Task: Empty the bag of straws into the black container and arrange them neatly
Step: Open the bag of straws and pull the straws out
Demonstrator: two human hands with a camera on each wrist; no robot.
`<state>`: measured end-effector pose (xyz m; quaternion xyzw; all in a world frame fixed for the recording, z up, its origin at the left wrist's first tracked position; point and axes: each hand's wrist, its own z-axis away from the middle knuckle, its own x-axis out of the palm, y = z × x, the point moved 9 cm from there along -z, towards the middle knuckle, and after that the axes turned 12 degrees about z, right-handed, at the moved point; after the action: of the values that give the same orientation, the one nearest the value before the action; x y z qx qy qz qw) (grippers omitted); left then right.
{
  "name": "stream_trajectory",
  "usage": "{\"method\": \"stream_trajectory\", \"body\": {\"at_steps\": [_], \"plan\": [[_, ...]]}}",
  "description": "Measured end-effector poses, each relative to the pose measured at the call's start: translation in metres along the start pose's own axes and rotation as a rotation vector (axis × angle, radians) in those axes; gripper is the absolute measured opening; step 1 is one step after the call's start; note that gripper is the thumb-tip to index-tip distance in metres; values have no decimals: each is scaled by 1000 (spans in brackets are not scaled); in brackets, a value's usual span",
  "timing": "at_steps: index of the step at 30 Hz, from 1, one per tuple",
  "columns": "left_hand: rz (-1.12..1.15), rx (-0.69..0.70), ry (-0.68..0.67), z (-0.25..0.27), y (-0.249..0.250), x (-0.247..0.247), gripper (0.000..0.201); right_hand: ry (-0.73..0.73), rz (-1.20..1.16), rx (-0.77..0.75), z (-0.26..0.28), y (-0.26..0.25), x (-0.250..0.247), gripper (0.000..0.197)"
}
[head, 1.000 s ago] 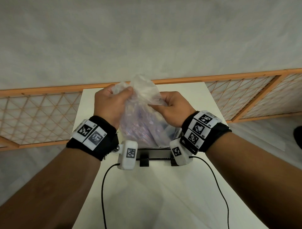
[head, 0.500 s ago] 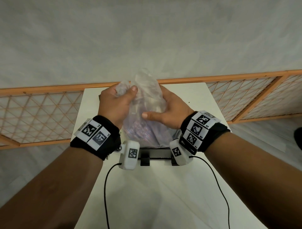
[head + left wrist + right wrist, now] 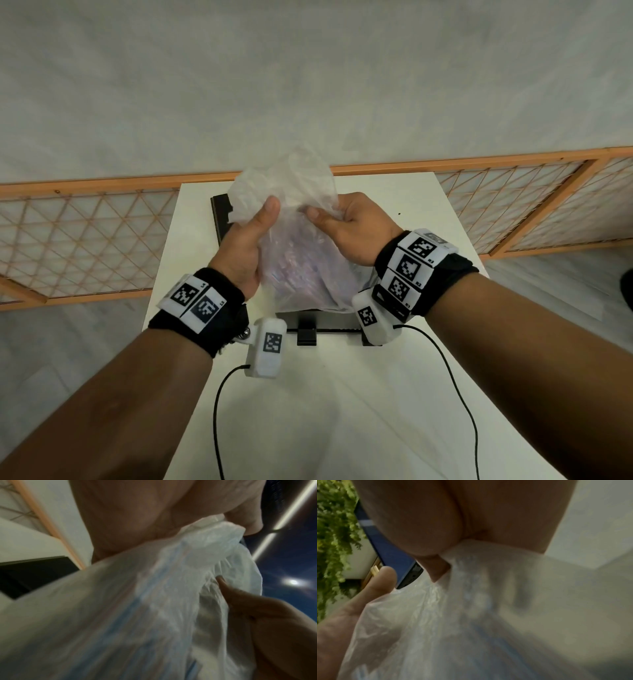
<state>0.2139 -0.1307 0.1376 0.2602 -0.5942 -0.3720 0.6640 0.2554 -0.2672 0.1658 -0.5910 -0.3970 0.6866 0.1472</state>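
A crumpled clear plastic bag (image 3: 294, 240) with pale, iridescent straws (image 3: 294, 274) inside is held upright over the black container (image 3: 221, 219) on the white table. My left hand (image 3: 250, 236) grips the bag's upper left side, thumb pressed on the plastic. My right hand (image 3: 346, 226) pinches the upper right side of the bag. In the left wrist view the bag (image 3: 137, 608) fills the frame, blurred, with the container (image 3: 34, 574) behind it. The right wrist view shows the bag (image 3: 453, 622) under my fingers (image 3: 382, 581). Most of the container is hidden behind the bag.
The white table (image 3: 342, 411) runs toward me with two black cables (image 3: 219, 411) lying on it. A black bracket (image 3: 306, 334) sits at the container's near edge. An orange lattice fence (image 3: 85, 236) stands left and right behind the table.
Both hands have shifted their hold on the bag's top and moved apart. The left hand has turned outward, so the container's far left corner now shows.
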Motion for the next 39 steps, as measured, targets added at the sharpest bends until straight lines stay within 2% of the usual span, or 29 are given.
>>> {"method": "stream_trajectory", "body": {"at_steps": [2, 4, 9, 11, 16, 19, 25, 29, 31, 34, 37, 39], "plan": [[52, -30, 31, 0, -10, -3, 74, 10, 5, 2, 0, 0, -1, 52], [94, -35, 43, -1, -13, -5, 59, 46, 3, -11, 0, -4, -5, 47], [81, 102, 137, -3, 7, -13, 65, 47, -5, -15, 1, -14, -10, 52], [50, 169, 158, -4, 20, -14, 53, 32, 0, -25, 0, -16, -11, 51], [-88, 250, 233, -5, 35, -17, 18, 33, -6, -40, -5, -18, -14, 33], [-149, 285, 254, -6, 35, -17, 13, 29, 13, -62, -6, -17, -9, 32], [-326, 324, 289, -6, 33, -18, 20, 44, 18, -42, -7, -7, -4, 27], [-152, 320, 295, -7, 37, -18, 29, 36, -15, -34, -5, -12, -1, 40], [-38, 288, 256, -9, 36, -19, 48, 57, -27, -35, -4, -13, -4, 41], [42, 275, 160, -6, 35, -14, 70, 173, -73, -76, -2, -22, -23, 29], [-14, 227, 29, -3, 31, -4, 95, 207, -105, -96, -1, -26, -28, 30], [-91, 214, -18, 1, 30, 2, 102, 211, -128, -103, -3, -26, -26, 26]]}}
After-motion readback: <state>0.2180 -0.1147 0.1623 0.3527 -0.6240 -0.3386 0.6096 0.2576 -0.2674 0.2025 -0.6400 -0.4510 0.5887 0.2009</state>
